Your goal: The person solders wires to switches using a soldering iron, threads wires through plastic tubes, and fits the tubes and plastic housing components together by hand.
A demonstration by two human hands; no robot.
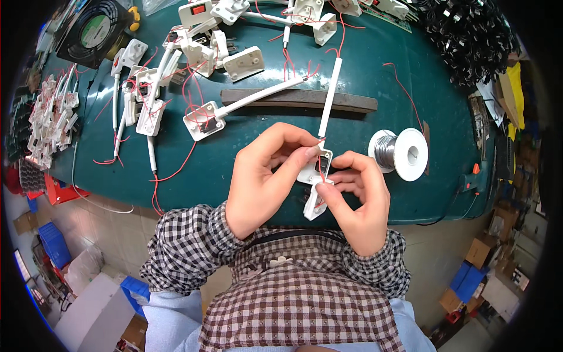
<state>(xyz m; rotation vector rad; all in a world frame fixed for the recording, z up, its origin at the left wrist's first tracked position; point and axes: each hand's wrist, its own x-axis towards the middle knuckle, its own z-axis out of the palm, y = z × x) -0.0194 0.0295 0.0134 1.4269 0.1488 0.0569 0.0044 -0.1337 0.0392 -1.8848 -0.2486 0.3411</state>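
white housing [308, 173]: partly hidden by hands [261, 179] | black cable bundle [457, 44]: cut off at top

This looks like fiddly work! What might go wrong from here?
The thin red wires run through the open white casing between the left grip and the right grip, so one might get tugged loose or pinched.

The spool lies on its side near the right grip; a nudge might roll it.

Loose red strands trail close to the checked left sleeve and could snag.
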